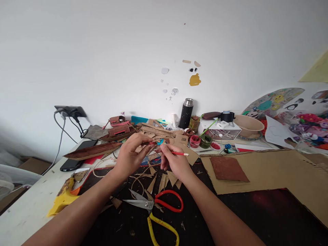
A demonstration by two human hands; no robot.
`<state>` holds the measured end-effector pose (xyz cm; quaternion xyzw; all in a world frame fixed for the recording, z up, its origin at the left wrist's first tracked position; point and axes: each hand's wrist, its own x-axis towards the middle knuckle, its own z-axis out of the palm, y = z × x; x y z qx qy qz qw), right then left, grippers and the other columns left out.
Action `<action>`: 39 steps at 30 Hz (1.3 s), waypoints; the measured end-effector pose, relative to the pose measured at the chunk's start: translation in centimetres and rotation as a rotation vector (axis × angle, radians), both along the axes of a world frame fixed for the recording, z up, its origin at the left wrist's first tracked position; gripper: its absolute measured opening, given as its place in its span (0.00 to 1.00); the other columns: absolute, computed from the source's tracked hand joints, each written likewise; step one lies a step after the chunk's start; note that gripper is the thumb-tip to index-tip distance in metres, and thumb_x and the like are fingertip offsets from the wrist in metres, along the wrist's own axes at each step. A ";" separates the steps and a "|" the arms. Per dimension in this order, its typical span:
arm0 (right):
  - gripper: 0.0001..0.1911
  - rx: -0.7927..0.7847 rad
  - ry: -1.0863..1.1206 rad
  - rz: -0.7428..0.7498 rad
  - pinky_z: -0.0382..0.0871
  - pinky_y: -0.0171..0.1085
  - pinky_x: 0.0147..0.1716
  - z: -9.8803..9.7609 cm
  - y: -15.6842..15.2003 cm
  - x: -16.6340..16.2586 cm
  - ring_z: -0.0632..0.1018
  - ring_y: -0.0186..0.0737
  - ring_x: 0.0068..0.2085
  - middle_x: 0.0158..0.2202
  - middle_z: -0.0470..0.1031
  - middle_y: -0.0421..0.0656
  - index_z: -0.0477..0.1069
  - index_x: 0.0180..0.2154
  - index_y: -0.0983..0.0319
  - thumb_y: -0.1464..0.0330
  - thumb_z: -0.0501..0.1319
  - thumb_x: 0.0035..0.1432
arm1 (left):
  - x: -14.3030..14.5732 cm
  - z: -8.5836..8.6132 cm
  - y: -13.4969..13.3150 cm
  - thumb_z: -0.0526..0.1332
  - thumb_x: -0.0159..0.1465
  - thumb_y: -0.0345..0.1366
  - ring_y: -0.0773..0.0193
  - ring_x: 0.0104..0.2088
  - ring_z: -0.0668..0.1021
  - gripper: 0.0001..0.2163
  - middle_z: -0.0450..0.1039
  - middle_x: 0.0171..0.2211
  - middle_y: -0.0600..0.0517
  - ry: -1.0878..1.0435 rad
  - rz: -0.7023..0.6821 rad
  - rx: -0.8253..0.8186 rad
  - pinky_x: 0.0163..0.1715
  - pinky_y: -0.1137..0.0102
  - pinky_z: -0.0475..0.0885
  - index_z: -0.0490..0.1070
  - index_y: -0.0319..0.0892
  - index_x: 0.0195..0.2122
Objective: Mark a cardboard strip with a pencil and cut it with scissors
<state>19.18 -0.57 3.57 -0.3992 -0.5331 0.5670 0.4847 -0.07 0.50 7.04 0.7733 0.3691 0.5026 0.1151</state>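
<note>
My two hands are close together over the middle of the desk. My right hand is closed around a red pencil, whose pale end sticks out to the right. My left hand pinches something small at its fingertips that I cannot make out. A small blue patch shows between the hands, and I cannot tell what it belongs to. Below them, open scissors with one red and one yellow handle lie on the black mat among cardboard scraps.
A yellow glue gun lies left, near a phone and brown cardboard models. Behind stand a black flask, paint jars and a bowl. A brown-painted square rests on a cardboard sheet at right.
</note>
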 end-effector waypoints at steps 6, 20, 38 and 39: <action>0.30 -0.116 0.123 0.043 0.64 0.29 0.15 0.3 0.1 -0.1 0.75 0.33 0.18 0.19 0.71 0.35 0.74 0.32 0.60 0.38 0.68 0.57 | -0.2 -0.6 0.2 0.67 0.70 0.28 0.54 0.47 0.83 0.12 0.86 0.45 0.47 0.209 -0.145 0.255 0.53 0.59 0.75 0.82 0.49 0.52; 0.26 -0.164 0.195 -0.026 0.65 0.30 0.17 0.2 0.3 0.3 0.75 0.33 0.19 0.20 0.71 0.35 0.70 0.28 0.60 0.45 0.72 0.55 | 0.0 -0.1 0.3 0.68 0.70 0.39 0.51 0.53 0.83 0.06 0.86 0.48 0.47 -0.054 -0.150 -0.052 0.60 0.53 0.74 0.86 0.50 0.43; 0.23 -0.011 -0.034 0.014 0.67 0.30 0.17 0.1 0.1 0.1 0.75 0.33 0.18 0.19 0.71 0.34 0.72 0.32 0.59 0.46 0.66 0.61 | 0.1 0.4 0.3 0.72 0.64 0.49 0.48 0.51 0.84 0.12 0.86 0.49 0.45 -0.145 -0.162 -0.486 0.57 0.56 0.77 0.87 0.47 0.38; 0.23 -0.012 -0.032 0.012 0.67 0.30 0.17 0.1 0.1 0.1 0.75 0.34 0.18 0.19 0.71 0.34 0.72 0.32 0.59 0.46 0.66 0.61 | 0.1 0.4 0.3 0.73 0.64 0.49 0.48 0.51 0.85 0.12 0.86 0.49 0.45 -0.143 -0.161 -0.490 0.57 0.56 0.77 0.87 0.47 0.38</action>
